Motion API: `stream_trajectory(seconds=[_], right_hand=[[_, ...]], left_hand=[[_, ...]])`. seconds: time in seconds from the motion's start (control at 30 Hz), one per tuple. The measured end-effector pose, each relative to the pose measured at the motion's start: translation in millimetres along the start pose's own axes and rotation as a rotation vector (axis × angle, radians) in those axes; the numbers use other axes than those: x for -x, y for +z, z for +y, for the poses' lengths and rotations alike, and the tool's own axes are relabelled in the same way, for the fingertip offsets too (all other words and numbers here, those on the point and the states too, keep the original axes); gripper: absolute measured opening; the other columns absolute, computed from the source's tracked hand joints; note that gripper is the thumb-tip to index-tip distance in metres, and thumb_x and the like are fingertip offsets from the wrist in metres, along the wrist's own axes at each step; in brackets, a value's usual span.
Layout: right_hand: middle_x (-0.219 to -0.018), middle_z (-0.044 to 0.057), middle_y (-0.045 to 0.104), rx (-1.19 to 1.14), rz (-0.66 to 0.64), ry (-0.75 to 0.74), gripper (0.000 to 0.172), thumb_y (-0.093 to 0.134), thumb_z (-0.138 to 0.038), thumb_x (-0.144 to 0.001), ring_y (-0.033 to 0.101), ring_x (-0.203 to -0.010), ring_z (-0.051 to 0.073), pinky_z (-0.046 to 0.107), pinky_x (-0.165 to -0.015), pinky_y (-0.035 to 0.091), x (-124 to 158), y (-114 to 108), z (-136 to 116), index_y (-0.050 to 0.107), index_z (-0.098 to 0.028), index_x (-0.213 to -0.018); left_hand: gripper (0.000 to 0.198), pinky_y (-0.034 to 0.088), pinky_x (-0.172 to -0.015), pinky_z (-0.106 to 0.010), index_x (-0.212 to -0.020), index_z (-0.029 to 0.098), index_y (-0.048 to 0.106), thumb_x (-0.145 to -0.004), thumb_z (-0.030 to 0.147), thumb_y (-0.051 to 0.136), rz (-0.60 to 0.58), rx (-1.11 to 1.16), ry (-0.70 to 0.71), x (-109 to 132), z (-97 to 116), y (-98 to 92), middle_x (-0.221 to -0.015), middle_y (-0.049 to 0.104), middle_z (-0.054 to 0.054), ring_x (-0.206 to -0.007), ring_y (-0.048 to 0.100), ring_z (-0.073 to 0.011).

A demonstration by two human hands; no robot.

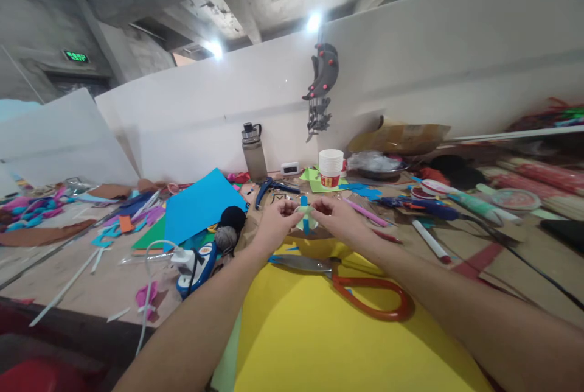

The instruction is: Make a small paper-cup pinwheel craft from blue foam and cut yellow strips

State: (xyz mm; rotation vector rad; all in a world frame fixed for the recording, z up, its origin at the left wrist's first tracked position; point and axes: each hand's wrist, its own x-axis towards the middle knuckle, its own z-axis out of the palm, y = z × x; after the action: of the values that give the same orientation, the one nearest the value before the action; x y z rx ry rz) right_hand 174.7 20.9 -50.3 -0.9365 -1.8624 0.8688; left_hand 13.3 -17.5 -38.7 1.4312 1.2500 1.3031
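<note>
My left hand [281, 221] and my right hand [335, 217] meet above the far edge of a yellow sheet [314, 343]. Between their fingertips is a small pale green paper piece [311, 219] with a blue strip [305, 201] across it. Both hands pinch it, one from each side. Just below them, a pair of scissors [360, 294] with orange handles lies on the yellow sheet, blades toward the left. The small piece's exact shape is hard to make out.
A blue sheet [201, 206], a power strip [197, 267] with a white cord and dark yarn balls [232, 221] lie left. Behind stand a bottle [254, 157] and stacked paper cups [331, 167]. A glue gun [424, 206] and a white marker [431, 241] lie right.
</note>
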Motion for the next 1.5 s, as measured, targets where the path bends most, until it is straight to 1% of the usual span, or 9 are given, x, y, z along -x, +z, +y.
stream_trajectory(seconds=[0.27,0.37,0.6,0.77,0.93,1.13,1.2,1.3,1.5], right_hand=[[-0.058,-0.003,0.052,0.022,0.013,0.061,0.019,0.055,-0.035,-0.073,0.043,-0.053,0.011,0.022,-0.049,0.032,1.7,2.4,0.3,0.058,-0.017,-0.068],[-0.058,-0.003,0.053,0.007,0.012,0.066,0.019,0.056,-0.035,-0.073,0.044,-0.053,0.011,0.022,-0.049,0.032,1.9,2.5,1.0,0.058,-0.017,-0.068],[-0.056,-0.002,0.054,0.047,0.003,0.046,0.022,0.055,-0.036,-0.074,0.046,-0.052,0.012,0.022,-0.048,0.033,0.9,1.1,2.8,0.059,-0.017,-0.065],[-0.059,-0.001,0.055,0.064,0.015,0.023,0.019,0.054,-0.034,-0.075,0.046,-0.055,0.012,0.022,-0.048,0.034,0.9,2.6,5.6,0.06,-0.017,-0.066],[-0.066,0.0,0.06,0.041,0.029,-0.005,0.014,0.052,-0.029,-0.077,0.052,-0.059,0.013,0.024,-0.054,0.04,3.8,3.7,-0.2,0.06,-0.018,-0.075],[-0.081,0.004,0.063,0.167,0.155,-0.208,0.014,0.049,-0.028,-0.083,0.056,-0.071,0.015,0.027,-0.066,0.044,10.5,0.3,-14.6,0.06,-0.019,-0.087],[-0.082,0.005,0.064,0.195,0.174,-0.239,0.015,0.049,-0.028,-0.084,0.056,-0.071,0.016,0.028,-0.067,0.044,11.2,-0.2,-15.4,0.06,-0.019,-0.088],[-0.081,0.005,0.064,0.186,0.161,-0.206,0.016,0.05,-0.028,-0.084,0.056,-0.071,0.016,0.029,-0.066,0.044,10.0,0.4,-13.4,0.061,-0.018,-0.089],[-0.074,0.002,0.064,0.0,0.077,-0.055,0.017,0.052,-0.031,-0.08,0.056,-0.065,0.015,0.027,-0.059,0.044,5.5,3.3,-6.7,0.061,-0.018,-0.085]], left_hand=[[0.032,0.041,-0.053,-0.021,-0.084,0.012,0.063,-0.068,0.04,0.068,-0.077,-0.091,-0.024,1.4,-2.9,0.3,-0.069,0.059,-0.001,-0.057,0.049,-0.0091],[0.028,0.039,-0.053,-0.02,-0.075,0.013,0.062,-0.069,0.041,0.066,-0.058,-0.16,0.014,1.1,-5.1,-1.3,-0.066,0.058,-0.001,-0.059,0.05,-0.0097],[0.031,0.036,-0.049,-0.02,-0.072,0.013,0.061,-0.066,0.043,0.068,-0.048,-0.132,-0.062,3.5,-1.3,1.0,-0.059,0.055,0.001,-0.05,0.046,-0.0079],[0.029,0.037,-0.05,-0.021,-0.069,0.014,0.059,-0.066,0.041,0.068,-0.034,-0.104,-0.049,6.2,3.6,3.4,-0.058,0.053,0.003,-0.052,0.047,-0.0085],[0.028,0.04,-0.053,-0.021,-0.074,0.014,0.06,-0.068,0.041,0.067,-0.001,-0.058,0.039,6.0,1.1,6.1,-0.063,0.056,0.002,-0.056,0.049,-0.0092],[0.018,0.043,-0.061,-0.022,-0.087,0.017,0.066,-0.076,0.03,0.06,0.105,-0.268,0.326,7.4,1.8,3.1,-0.077,0.064,-0.002,-0.067,0.053,-0.0111],[0.018,0.043,-0.063,-0.023,-0.09,0.018,0.067,-0.077,0.028,0.059,0.119,-0.304,0.365,7.8,2.2,2.0,-0.08,0.065,-0.003,-0.069,0.054,-0.0117],[0.021,0.043,-0.058,-0.022,-0.09,0.017,0.066,-0.077,0.031,0.059,0.09,-0.253,0.304,7.0,1.8,2.1,-0.076,0.064,-0.002,-0.063,0.053,-0.0109],[0.029,0.038,-0.045,-0.021,-0.083,0.015,0.064,-0.07,0.04,0.065,0.035,-0.052,0.034,5.0,2.8,4.3,-0.064,0.057,0.002,-0.047,0.044,-0.007]])
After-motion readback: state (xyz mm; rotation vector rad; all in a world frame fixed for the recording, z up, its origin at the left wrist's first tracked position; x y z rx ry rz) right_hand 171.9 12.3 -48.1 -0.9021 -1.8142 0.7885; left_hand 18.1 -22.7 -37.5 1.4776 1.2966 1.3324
